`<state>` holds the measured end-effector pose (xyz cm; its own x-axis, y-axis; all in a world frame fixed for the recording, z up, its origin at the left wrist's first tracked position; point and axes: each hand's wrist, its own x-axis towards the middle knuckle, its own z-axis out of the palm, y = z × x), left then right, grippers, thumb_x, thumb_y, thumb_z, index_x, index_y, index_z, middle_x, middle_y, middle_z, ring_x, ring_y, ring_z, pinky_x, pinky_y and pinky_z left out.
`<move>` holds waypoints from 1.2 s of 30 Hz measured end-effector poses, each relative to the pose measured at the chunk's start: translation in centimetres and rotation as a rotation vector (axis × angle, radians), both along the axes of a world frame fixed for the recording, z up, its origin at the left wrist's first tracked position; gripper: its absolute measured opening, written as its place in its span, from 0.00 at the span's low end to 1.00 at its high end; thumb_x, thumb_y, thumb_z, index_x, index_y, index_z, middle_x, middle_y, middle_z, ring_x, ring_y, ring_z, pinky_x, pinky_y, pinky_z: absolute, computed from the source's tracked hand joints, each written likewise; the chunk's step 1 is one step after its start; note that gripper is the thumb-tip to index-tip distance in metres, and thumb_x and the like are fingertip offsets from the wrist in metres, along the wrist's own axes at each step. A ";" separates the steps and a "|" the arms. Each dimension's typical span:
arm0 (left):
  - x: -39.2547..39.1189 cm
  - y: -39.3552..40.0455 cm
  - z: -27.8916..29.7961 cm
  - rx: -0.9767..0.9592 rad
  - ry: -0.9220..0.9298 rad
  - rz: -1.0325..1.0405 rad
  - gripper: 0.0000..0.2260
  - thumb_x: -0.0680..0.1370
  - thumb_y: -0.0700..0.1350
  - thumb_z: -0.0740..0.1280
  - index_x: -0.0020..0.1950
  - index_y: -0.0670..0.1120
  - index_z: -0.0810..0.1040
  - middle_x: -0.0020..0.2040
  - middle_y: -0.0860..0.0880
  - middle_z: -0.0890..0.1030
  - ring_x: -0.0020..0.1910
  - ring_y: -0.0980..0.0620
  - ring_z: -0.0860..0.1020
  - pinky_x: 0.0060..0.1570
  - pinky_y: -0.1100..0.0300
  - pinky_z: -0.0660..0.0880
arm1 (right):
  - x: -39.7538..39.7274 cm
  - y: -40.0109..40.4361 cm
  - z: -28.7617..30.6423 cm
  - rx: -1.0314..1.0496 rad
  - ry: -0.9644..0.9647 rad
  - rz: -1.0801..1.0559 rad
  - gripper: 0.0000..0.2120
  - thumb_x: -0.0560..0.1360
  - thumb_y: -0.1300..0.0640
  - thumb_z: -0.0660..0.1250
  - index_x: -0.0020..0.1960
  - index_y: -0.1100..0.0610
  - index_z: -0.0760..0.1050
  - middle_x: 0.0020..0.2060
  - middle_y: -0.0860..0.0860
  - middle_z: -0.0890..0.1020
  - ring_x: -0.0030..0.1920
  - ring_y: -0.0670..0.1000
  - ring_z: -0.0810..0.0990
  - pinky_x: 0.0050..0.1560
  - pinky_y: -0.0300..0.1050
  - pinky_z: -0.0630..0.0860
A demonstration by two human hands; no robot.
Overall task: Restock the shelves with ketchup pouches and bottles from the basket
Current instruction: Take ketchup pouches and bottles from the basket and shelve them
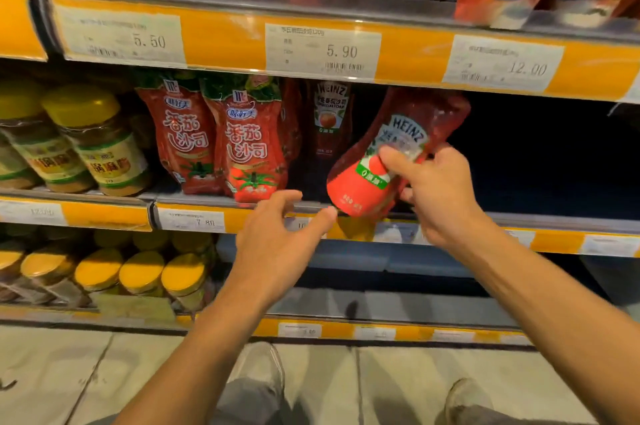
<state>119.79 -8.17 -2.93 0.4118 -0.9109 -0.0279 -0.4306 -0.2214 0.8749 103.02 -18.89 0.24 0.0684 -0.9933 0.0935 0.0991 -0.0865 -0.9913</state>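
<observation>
The middle shelf (pixel 221 200) carries yellow-lidded jars (pixel 100 140) at its left, then red tomato pouches (pixel 249 144) standing upright, with a darker Heinz pouch (pixel 327 126) beside them. Its right part looks bare, though it is too dark to tell.

1. Right hand (pixel 438 196): grips a tilted Heinz pouch (pixel 388 154) at the middle shelf (pixel 519 216) edge.
2. Left hand (pixel 277 237): open, fingers spread, just beside the pouch's base.
3. Red pouches (pixel 221 137): upright, left of it.
4. Jars (pixel 86 140): yellow lids, far left.
</observation>
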 end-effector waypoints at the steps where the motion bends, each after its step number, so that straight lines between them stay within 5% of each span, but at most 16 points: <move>1: 0.5 -0.2 -0.5 -0.042 -0.188 0.006 0.27 0.72 0.64 0.71 0.68 0.56 0.74 0.64 0.54 0.76 0.65 0.52 0.72 0.67 0.48 0.68 | 0.3 -1.1 0.0 -0.050 0.051 -0.007 0.12 0.71 0.61 0.78 0.50 0.52 0.79 0.43 0.45 0.87 0.45 0.44 0.86 0.38 0.35 0.79; 4: 1.4 -0.5 -1.9 -0.084 -0.671 -0.028 0.25 0.76 0.56 0.69 0.71 0.52 0.73 0.65 0.51 0.74 0.67 0.48 0.69 0.65 0.49 0.64 | 1.6 -4.1 -0.5 -0.144 0.167 0.027 0.14 0.70 0.59 0.79 0.48 0.47 0.79 0.40 0.35 0.86 0.44 0.36 0.84 0.39 0.28 0.77; 7: 1.6 -0.8 -2.9 -0.060 -0.850 -0.112 0.25 0.75 0.54 0.69 0.71 0.50 0.73 0.64 0.50 0.75 0.65 0.46 0.70 0.65 0.48 0.66 | 3.1 -6.4 -1.3 -0.241 0.367 0.041 0.15 0.70 0.53 0.79 0.47 0.41 0.75 0.40 0.31 0.80 0.39 0.28 0.78 0.35 0.19 0.69; 10: 1.7 -1.4 -3.2 -0.047 -0.946 -0.138 0.24 0.74 0.55 0.68 0.70 0.51 0.74 0.62 0.51 0.76 0.64 0.45 0.69 0.63 0.47 0.67 | 4.1 -8.3 -1.4 -0.231 0.445 0.097 0.15 0.70 0.46 0.78 0.47 0.36 0.73 0.49 0.36 0.78 0.44 0.28 0.72 0.40 0.22 0.69; 17: 1.6 -2.1 -3.5 -0.011 -0.972 -0.134 0.22 0.74 0.55 0.66 0.68 0.54 0.72 0.62 0.53 0.73 0.63 0.46 0.65 0.60 0.51 0.66 | 4.8 -10.5 -2.2 -0.115 0.499 0.435 0.20 0.63 0.41 0.77 0.53 0.40 0.78 0.52 0.41 0.85 0.55 0.40 0.82 0.57 0.40 0.76; 24: 1.5 -2.0 -3.4 -0.001 -0.954 -0.143 0.22 0.73 0.52 0.68 0.67 0.54 0.71 0.63 0.53 0.72 0.63 0.47 0.64 0.60 0.51 0.65 | 5.3 -11.9 -2.7 -0.156 0.441 0.386 0.15 0.67 0.43 0.75 0.52 0.40 0.77 0.46 0.37 0.83 0.46 0.31 0.81 0.42 0.27 0.76; 28: 1.5 -2.0 -3.6 0.005 -0.949 -0.141 0.23 0.73 0.52 0.70 0.67 0.54 0.71 0.64 0.53 0.72 0.64 0.46 0.64 0.60 0.50 0.66 | 4.4 -12.7 -2.4 -0.207 0.467 0.394 0.15 0.76 0.49 0.71 0.62 0.45 0.74 0.54 0.39 0.82 0.53 0.34 0.80 0.51 0.30 0.75; 32: 1.2 -2.1 -3.7 0.012 -0.950 -0.130 0.24 0.73 0.53 0.68 0.68 0.55 0.67 0.65 0.54 0.69 0.65 0.47 0.61 0.60 0.51 0.65 | 4.0 -13.4 -2.1 -0.186 0.492 0.436 0.28 0.77 0.52 0.72 0.73 0.50 0.66 0.62 0.44 0.79 0.60 0.39 0.77 0.61 0.37 0.73; 36: 0.9 -2.1 -3.6 0.020 -0.971 -0.119 0.24 0.74 0.53 0.67 0.68 0.56 0.66 0.66 0.54 0.68 0.65 0.47 0.60 0.60 0.52 0.65 | 3.4 -13.2 -2.9 -0.168 0.550 0.458 0.21 0.74 0.53 0.75 0.64 0.43 0.72 0.56 0.38 0.80 0.57 0.36 0.77 0.60 0.35 0.72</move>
<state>120.70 -10.31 -6.55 0.1694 -0.9509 0.2589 -0.9822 -0.1411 0.1244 106.39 -32.05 -2.62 0.5538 -0.8293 0.0750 -0.3459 -0.3110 -0.8852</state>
